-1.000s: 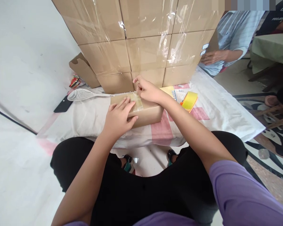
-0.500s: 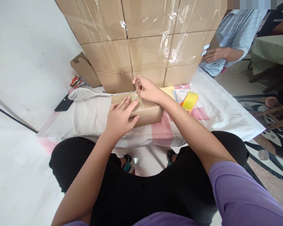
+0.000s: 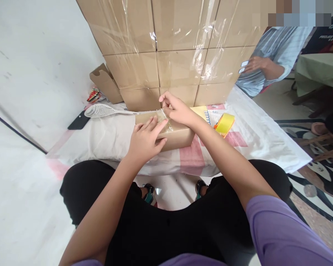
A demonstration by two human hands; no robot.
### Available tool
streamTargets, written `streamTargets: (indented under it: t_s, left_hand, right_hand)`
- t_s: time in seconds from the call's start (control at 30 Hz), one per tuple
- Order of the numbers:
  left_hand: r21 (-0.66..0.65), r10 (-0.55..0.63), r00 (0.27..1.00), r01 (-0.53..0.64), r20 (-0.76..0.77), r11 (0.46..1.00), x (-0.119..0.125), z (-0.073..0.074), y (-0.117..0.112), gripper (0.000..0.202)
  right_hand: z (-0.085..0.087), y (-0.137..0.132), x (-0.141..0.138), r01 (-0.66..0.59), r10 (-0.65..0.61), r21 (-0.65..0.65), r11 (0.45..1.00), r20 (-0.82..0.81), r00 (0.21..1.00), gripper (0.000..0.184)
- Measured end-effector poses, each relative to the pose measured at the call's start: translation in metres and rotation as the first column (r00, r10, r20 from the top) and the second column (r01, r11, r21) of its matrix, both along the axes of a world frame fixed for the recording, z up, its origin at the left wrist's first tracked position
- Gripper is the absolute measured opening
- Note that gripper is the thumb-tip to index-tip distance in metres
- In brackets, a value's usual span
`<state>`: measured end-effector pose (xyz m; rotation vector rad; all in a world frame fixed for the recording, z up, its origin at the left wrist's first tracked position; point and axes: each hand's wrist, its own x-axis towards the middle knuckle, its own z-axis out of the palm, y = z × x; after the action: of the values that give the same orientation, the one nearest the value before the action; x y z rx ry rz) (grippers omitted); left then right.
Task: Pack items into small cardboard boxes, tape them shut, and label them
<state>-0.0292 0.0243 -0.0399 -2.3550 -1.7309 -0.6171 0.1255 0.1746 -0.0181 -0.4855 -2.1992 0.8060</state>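
Note:
A small brown cardboard box (image 3: 180, 139) lies on the cloth in front of me, with wrinkled clear tape (image 3: 170, 126) on its top. My left hand (image 3: 148, 138) rests on the box's top left part, fingers stretched out. Over the far side of the box, my right hand (image 3: 176, 108) has its fingers curled in a pinch on the clear tape, which rises a little between the hands. A yellow tape roll (image 3: 224, 124) with an orange edge sits right of my right forearm. Left of the box lies a white slotted skimmer (image 3: 100, 110).
Behind the box stands a wall of stacked cartons (image 3: 180, 66) under shiny clear film. A black phone-like slab (image 3: 79, 120) and an open carton (image 3: 107, 83) are at left. Another person's hand (image 3: 254, 64) touches the stack's right side. The white cloth (image 3: 272, 136) covers the table.
The view has shifted slightly, so the stack and table appear a little lower and to the right. Both hands keep nearly the same places on the box and tape.

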Motion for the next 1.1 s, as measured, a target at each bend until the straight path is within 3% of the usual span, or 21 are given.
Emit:
streamTargets:
  t_s: [0.13, 0.27, 0.43, 0.6, 0.73, 0.87, 1.0, 1.1]
  left_hand:
    - [-0.004, -0.008, 1.000, 0.008, 0.019, 1.000, 0.001, 0.001, -0.001, 0.057]
    - [-0.125, 0.043, 0.973, -0.015, 0.226, 0.992, -0.001, 0.017, -0.001, 0.071]
    - [-0.264, 0.189, 0.806, -0.042, 0.560, 0.964, -0.017, 0.045, 0.024, 0.077]
    - [-0.350, 0.188, 0.593, 0.170, 0.783, 0.921, -0.028, 0.051, 0.060, 0.061]
    - [-0.307, 0.174, 0.520, 0.180, 0.836, 0.935, -0.026, 0.046, 0.070, 0.039]
    - [-0.338, 0.231, 0.455, 0.168, 0.860, 0.926, -0.026, 0.048, 0.068, 0.038]
    - [-0.370, 0.270, 0.441, 0.156, 0.856, 0.916, -0.025, 0.055, 0.068, 0.036]
    - [-0.323, 0.222, 0.438, 0.171, 0.871, 0.931, -0.022, 0.057, 0.071, 0.033]
  right_hand:
    - [0.003, -0.004, 0.000, 0.006, -0.003, 0.051, 0.999, -0.062, 0.998, 0.029]
    - [0.007, -0.012, 0.001, -0.005, 0.011, 0.089, 0.996, -0.072, 0.997, 0.028]
    - [0.010, -0.015, 0.003, -0.017, 0.024, 0.074, 0.997, -0.087, 0.996, 0.026]
    - [0.009, -0.013, 0.004, -0.017, 0.022, 0.050, 0.999, -0.095, 0.995, 0.022]
    - [0.006, -0.009, 0.003, -0.013, 0.020, 0.068, 0.998, -0.110, 0.994, 0.024]
    - [0.004, -0.009, 0.002, -0.004, 0.012, 0.073, 0.997, -0.106, 0.994, 0.026]
    - [0.004, -0.010, 0.002, 0.017, -0.008, 0.089, 0.996, -0.092, 0.996, 0.026]
    - [0.004, -0.010, 0.003, 0.031, -0.023, 0.068, 0.997, -0.121, 0.992, 0.024]
